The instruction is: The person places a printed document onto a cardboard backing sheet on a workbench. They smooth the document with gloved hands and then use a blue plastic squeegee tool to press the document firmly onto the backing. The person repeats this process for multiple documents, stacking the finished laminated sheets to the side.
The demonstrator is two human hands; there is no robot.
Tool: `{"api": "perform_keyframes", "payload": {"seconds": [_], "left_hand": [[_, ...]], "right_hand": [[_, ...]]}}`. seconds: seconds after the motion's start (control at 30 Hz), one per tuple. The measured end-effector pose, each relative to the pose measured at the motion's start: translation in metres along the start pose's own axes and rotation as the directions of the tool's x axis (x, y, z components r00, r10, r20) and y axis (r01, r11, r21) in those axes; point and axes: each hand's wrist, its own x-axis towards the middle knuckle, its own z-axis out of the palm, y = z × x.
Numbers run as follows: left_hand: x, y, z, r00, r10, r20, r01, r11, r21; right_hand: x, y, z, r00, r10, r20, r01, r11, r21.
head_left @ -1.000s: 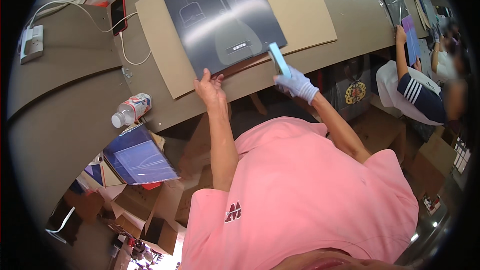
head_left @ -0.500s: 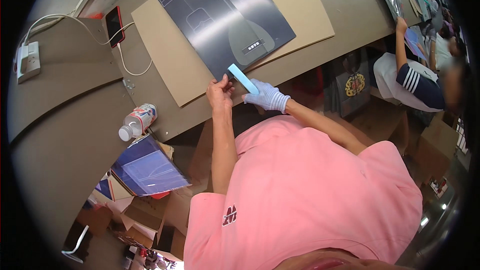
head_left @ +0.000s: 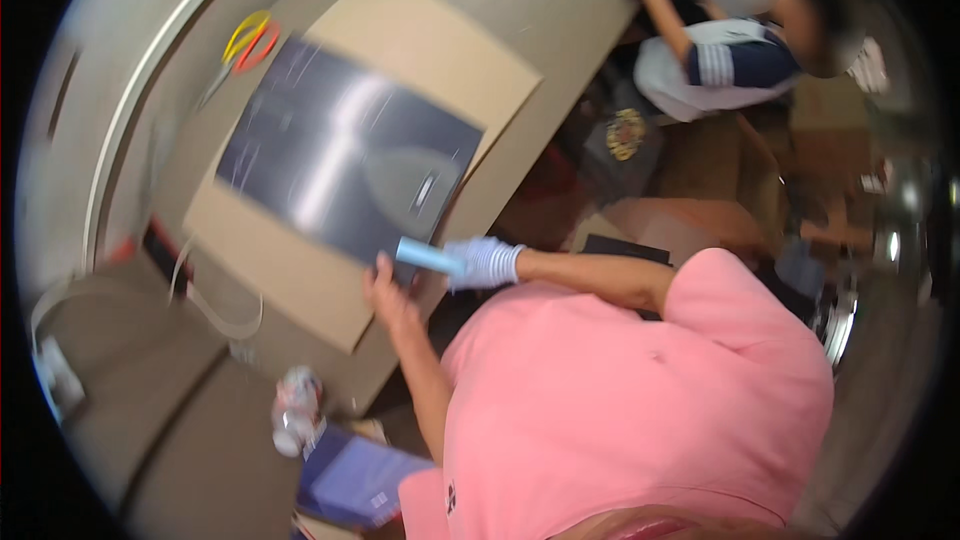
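A dark, glossy printed sheet (head_left: 318, 145) with a grey rounded patch lies on brown cardboard (head_left: 425, 30) on the table. At the sheet's near corner, my bare left hand (head_left: 395, 302) is closed, its thumb and fingers seeming to pinch the edge; blur hides the exact contact. My right hand (head_left: 484, 263), in a white-and-blue striped glove, is closed around a light blue bar (head_left: 425, 255). The bar points left, over the sheet's near edge, with its tip close to my left fingers. Whether it touches the sheet I cannot tell.
Scissors (head_left: 240, 52) with yellow and red handles lie beyond the cardboard. A phone (head_left: 165, 258) with a white cable, a plastic bottle (head_left: 297, 408) and blue packets (head_left: 360, 475) are at the left. Another person's arm (head_left: 662, 12) reaches over the table's far right.
The whole view has turned and blurred, bringing the scissors into sight. The blue bar now lies more level, still in my right hand. My left hand stays at the sheet's corner.
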Motion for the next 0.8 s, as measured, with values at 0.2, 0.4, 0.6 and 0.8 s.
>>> {"api": "perform_keyframes", "payload": {"seconds": [0.2,0.4,0.6,0.8], "left_hand": [[0.008,0.014,-0.029,0.953,0.271,0.138,-0.272,0.962,-0.013],[0.008,0.045,-0.055,0.955,0.256,0.148,-0.277,0.95,0.145],[0.013,0.044,-0.072,0.949,0.239,0.206,-0.283,0.932,0.225],[0.012,0.046,-0.076,0.975,0.199,0.104,-0.221,0.927,0.303]], "right_hand": [[-0.045,0.041,-0.097,0.988,0.094,-0.123,-0.103,0.993,-0.065],[0.026,0.105,-0.216,0.754,0.174,-0.633,-0.229,0.973,-0.006],[0.104,0.117,-0.307,0.622,0.226,-0.75,-0.393,0.918,-0.049],[0.149,0.116,-0.342,0.602,0.081,-0.795,-0.421,0.878,-0.229]]}}
